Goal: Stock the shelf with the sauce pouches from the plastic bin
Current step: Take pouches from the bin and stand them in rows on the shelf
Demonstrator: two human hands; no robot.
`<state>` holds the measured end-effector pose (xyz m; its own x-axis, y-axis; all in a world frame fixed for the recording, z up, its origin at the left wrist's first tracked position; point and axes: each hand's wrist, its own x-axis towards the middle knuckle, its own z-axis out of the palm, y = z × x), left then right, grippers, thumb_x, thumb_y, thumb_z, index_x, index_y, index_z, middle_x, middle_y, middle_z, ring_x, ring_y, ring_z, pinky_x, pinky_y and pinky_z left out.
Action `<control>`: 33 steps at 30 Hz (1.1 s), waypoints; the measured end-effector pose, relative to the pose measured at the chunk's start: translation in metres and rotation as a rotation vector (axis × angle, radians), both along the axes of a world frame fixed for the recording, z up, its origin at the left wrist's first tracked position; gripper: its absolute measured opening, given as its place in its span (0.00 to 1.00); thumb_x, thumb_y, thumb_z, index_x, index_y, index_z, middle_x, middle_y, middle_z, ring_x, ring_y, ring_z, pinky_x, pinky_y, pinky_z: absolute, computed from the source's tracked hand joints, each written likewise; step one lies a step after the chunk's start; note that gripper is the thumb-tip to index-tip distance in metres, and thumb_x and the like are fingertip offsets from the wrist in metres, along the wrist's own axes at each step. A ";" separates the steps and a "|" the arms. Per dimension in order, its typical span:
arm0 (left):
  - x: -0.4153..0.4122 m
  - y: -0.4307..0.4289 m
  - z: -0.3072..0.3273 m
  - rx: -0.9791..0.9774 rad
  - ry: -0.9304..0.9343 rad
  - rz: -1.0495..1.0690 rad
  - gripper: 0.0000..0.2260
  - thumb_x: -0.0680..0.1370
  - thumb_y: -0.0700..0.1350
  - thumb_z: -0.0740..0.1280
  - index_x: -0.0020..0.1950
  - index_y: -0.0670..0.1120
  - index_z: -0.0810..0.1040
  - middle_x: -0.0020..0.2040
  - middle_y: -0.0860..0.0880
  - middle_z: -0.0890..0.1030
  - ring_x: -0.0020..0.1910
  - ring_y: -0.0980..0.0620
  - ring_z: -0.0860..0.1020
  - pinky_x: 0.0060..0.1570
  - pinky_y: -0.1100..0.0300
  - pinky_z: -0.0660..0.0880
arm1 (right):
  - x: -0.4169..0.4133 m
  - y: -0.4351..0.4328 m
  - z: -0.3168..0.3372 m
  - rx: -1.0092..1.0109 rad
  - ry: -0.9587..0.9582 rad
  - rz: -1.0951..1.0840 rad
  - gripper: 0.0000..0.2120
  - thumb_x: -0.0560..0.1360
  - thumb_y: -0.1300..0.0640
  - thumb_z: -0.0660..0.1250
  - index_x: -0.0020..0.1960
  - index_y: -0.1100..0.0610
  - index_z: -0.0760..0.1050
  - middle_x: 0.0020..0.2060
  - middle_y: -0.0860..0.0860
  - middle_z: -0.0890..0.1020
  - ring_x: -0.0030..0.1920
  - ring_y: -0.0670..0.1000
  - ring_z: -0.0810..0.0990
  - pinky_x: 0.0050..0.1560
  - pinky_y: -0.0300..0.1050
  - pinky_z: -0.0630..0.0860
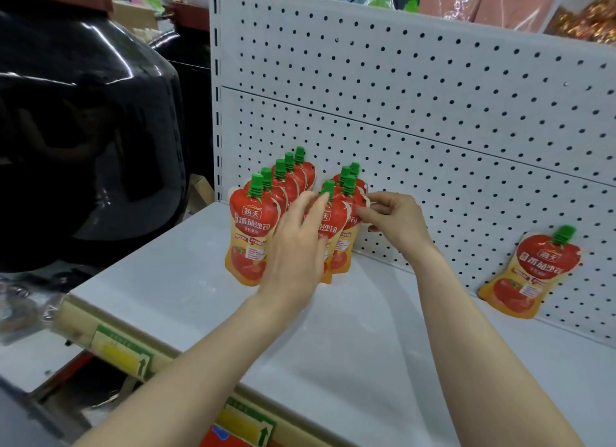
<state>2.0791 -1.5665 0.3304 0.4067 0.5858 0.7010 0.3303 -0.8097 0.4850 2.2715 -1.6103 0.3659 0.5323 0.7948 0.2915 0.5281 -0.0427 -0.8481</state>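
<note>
Red tomato sauce pouches with green caps stand upright in two rows at the back left of the white shelf (350, 330). The left row (248, 233) holds several pouches. In front of the right row (343, 213), my left hand (296, 243) lies with straight fingers against the front pouch. My right hand (393, 218) pinches the upper right edge of a pouch in that right row. One more pouch (533, 273) leans alone against the pegboard at the right. The plastic bin is out of sight.
A white pegboard back panel (433, 90) rises behind the shelf. A large glossy black object (83, 130) bulges at the left, close to the shelf end. Yellow and green price-label strips (123, 350) run along the shelf's front edge. Packaged goods sit above the panel.
</note>
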 end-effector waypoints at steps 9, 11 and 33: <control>0.001 -0.009 -0.065 -0.371 0.031 -0.022 0.36 0.78 0.45 0.68 0.79 0.48 0.49 0.77 0.48 0.55 0.77 0.50 0.52 0.71 0.59 0.54 | -0.006 0.004 -0.013 0.060 0.089 -0.008 0.04 0.75 0.61 0.71 0.44 0.53 0.81 0.38 0.52 0.86 0.39 0.47 0.85 0.47 0.44 0.83; 0.001 -0.004 -0.071 -0.423 0.060 -0.033 0.36 0.78 0.48 0.67 0.79 0.47 0.49 0.78 0.47 0.55 0.77 0.49 0.54 0.72 0.57 0.57 | -0.007 0.002 -0.014 0.051 0.098 0.006 0.04 0.75 0.61 0.72 0.45 0.52 0.82 0.39 0.53 0.87 0.41 0.50 0.86 0.48 0.46 0.83; 0.006 0.025 -0.090 -0.593 0.150 -0.127 0.33 0.76 0.44 0.69 0.77 0.50 0.57 0.75 0.49 0.62 0.73 0.47 0.64 0.67 0.49 0.71 | -0.043 0.006 -0.010 -0.034 -0.171 -0.062 0.04 0.73 0.50 0.73 0.44 0.51 0.83 0.38 0.49 0.86 0.42 0.50 0.85 0.48 0.55 0.82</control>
